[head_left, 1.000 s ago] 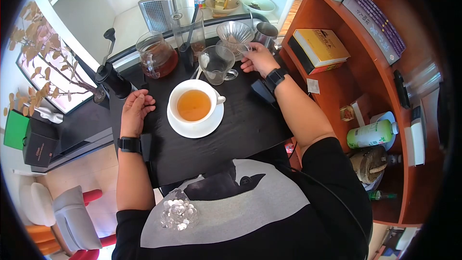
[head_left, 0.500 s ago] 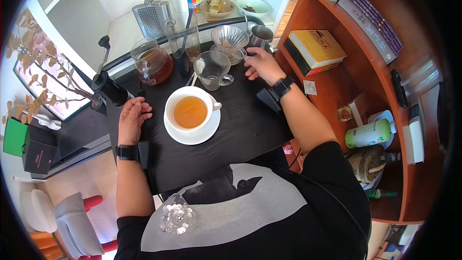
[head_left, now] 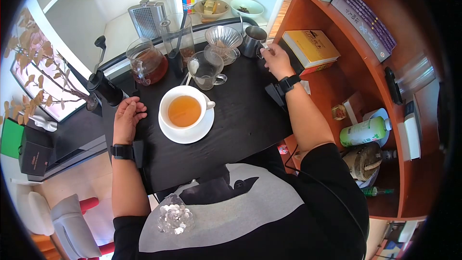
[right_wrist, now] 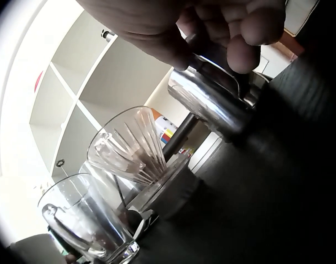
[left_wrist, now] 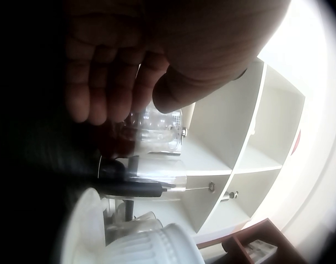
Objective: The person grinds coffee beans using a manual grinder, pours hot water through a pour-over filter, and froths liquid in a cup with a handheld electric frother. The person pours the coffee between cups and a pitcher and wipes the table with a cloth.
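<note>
My right hand [head_left: 276,61] is at the back right of the black table, its thumb and fingers pinching the handle of a stainless steel milk pitcher [head_left: 252,42]. In the right wrist view, the shiny pitcher [right_wrist: 212,102] stands on the table under the fingers. By the table's left edge rests my left hand [head_left: 128,118], fingers loosely bent and holding nothing. Between the hands, a white cup [head_left: 164,103] of amber liquid sits on a white saucer [head_left: 204,131]. Behind it stand a glass mug [head_left: 204,71] and a ribbed clear dripper [head_left: 224,37].
A glass server [head_left: 147,62] of reddish-brown liquid and a tall clear container [head_left: 177,38] stand at the back. Beside the left hand is a black hand grinder [head_left: 105,89]. A wooden bookshelf [head_left: 317,79] borders the right side; a white shelf with bowls [head_left: 247,8] lies behind.
My right hand has moved from beside the glass dripper, rightward to the steel pitcher, and now pinches its handle. The left hand stays by the table's left edge.
</note>
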`<state>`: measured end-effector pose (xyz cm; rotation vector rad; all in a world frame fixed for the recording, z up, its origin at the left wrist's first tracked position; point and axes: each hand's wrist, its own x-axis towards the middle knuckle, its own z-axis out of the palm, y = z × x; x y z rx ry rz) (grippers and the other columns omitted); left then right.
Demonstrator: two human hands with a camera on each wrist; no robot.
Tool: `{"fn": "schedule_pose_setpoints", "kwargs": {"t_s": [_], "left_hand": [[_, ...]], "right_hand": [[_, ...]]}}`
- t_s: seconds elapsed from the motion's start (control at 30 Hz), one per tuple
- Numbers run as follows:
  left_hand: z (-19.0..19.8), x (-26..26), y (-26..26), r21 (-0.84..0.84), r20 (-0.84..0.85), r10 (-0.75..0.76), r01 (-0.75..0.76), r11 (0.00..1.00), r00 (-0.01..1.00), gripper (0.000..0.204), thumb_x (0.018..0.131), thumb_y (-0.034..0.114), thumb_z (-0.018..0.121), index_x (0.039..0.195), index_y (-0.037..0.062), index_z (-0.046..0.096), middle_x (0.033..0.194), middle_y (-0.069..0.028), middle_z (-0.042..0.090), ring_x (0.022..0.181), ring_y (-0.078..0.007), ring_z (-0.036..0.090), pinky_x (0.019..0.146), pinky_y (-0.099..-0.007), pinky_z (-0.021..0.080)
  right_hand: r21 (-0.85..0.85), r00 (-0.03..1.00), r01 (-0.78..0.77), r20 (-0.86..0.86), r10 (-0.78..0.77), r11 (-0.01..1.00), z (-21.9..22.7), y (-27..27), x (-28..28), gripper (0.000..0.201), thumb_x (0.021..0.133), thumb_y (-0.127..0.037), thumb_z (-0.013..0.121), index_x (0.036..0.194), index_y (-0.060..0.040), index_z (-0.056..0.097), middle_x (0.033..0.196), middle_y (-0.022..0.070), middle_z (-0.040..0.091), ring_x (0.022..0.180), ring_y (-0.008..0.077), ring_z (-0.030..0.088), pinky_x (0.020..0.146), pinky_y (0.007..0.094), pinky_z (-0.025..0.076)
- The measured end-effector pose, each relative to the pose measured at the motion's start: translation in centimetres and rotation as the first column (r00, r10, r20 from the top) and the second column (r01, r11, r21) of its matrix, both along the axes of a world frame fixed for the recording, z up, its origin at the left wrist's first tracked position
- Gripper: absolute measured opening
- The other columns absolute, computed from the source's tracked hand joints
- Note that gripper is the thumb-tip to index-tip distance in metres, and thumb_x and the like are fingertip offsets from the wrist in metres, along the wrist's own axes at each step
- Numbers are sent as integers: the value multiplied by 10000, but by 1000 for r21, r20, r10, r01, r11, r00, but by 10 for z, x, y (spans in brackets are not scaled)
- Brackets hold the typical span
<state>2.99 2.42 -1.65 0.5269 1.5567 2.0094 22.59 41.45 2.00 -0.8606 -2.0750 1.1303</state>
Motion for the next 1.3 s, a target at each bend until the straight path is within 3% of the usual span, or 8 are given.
{"fn": "schedule_pose_setpoints", "kwargs": {"t_s": [0.37, 0.5, 0.63, 0.67, 0.73, 0.83, 1.03, 1.3], "left_hand": [[2, 0, 2, -29, -11, -11, 11, 1000, 1000, 210, 900, 180, 454, 1039, 38, 519, 860, -49, 573, 790, -140, 563, 700, -263, 476], [3, 3, 2, -38, -8, 24, -24, 999, 1000, 208, 890, 174, 473, 1025, 26, 530, 849, -55, 578, 781, -137, 565, 689, -254, 478], [4, 2, 1, -42, -13, 15, -16, 999, 1000, 208, 885, 165, 478, 1029, 25, 529, 847, -56, 581, 779, -140, 567, 692, -255, 475], [3, 1, 1, -40, -16, 12, -13, 999, 1000, 203, 882, 162, 481, 1024, 25, 529, 847, -58, 582, 778, -142, 570, 692, -255, 475], [2, 0, 1, -39, -11, 4, -5, 999, 1000, 205, 892, 165, 466, 1031, 26, 522, 853, -57, 577, 788, -146, 567, 701, -258, 473], [1, -1, 0, -29, -10, -12, 11, 1000, 1000, 204, 901, 162, 451, 1036, 23, 516, 863, -58, 573, 799, -150, 566, 713, -263, 471], [2, 0, -1, -17, -8, 9, -10, 1000, 1000, 206, 894, 156, 460, 1033, 20, 525, 858, -62, 577, 802, -155, 568, 719, -268, 472], [5, 3, 3, -69, 1, 28, -27, 997, 1000, 216, 884, 161, 472, 1028, 11, 531, 857, -64, 578, 801, -157, 570, 715, -263, 476]], "right_hand": [[-145, 997, -71, 23, 75, 987, -8, -28, 52, 278, 806, -222, 591, 970, 1, 558, 682, 24, 514, 531, 98, 514, 450, 216, 414], [458, 992, 32, -122, 27, 888, -3, -42, 67, 293, 750, -106, 634, 1005, 9, 549, 934, 114, 534, 623, 145, 516, 593, 253, 439], [539, 980, 11, -171, 97, 842, 18, -75, 72, 252, 773, -77, 607, 1008, -5, 554, 904, 80, 538, 627, 121, 511, 592, 236, 438], [258, 973, -130, -150, 172, 957, 20, -85, 71, 247, 786, -89, 601, 1017, -14, 551, 873, 55, 539, 643, 105, 513, 598, 231, 441], [-165, 929, -367, -106, 354, 915, 30, -109, 66, 268, 820, -126, 584, 1068, -42, 529, 805, -1, 536, 686, 67, 518, 613, 212, 443], [-188, 754, -650, -42, 655, 736, 20, -129, 48, 364, 840, -170, 567, 1163, -52, 450, 813, 17, 533, 663, 67, 511, 566, 196, 429], [-395, 660, -706, -63, 749, 588, 10, -145, 15, 360, 883, -276, 503, 1136, -25, 449, 817, 58, 551, 603, 83, 530, 464, 196, 414], [-512, 673, -657, -69, 737, 553, 7, -148, 6, 209, 910, -258, 440, 922, -51, 468, 726, 48, 561, 566, 102, 558, 462, 188, 428]]}}
